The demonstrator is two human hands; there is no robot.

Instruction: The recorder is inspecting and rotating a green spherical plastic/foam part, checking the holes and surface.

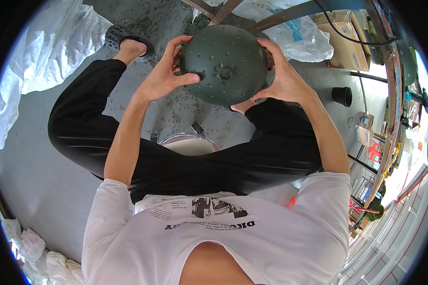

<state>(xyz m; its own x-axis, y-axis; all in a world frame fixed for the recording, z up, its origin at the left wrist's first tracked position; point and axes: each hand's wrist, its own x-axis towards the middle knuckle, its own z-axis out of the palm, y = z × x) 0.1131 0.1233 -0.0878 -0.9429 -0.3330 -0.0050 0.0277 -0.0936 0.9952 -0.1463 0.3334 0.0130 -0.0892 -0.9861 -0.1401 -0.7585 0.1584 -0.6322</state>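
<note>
Between my two hands is a dark green dome (214, 52), rounded, with small knobs or holes spread over its surface and a ring-shaped feature near its middle. My left hand (164, 76) grips its left side, with the thumb on the near face and the fingers curled around the far edge. On the opposite side my right hand (285, 73) holds the rim, fingertips at the upper right and thumb at the lower right. The dome's underside is hidden from view. It is held out in front of my knees, above the floor.
Green-black bits litter the grey floor (161, 114). White plastic sheeting (62, 42) hangs at the left. Far right stand a cardboard box (347, 42), a black pot (342, 96) and a rusty metal frame (393, 90). A seat edge (190, 145) shows between my legs.
</note>
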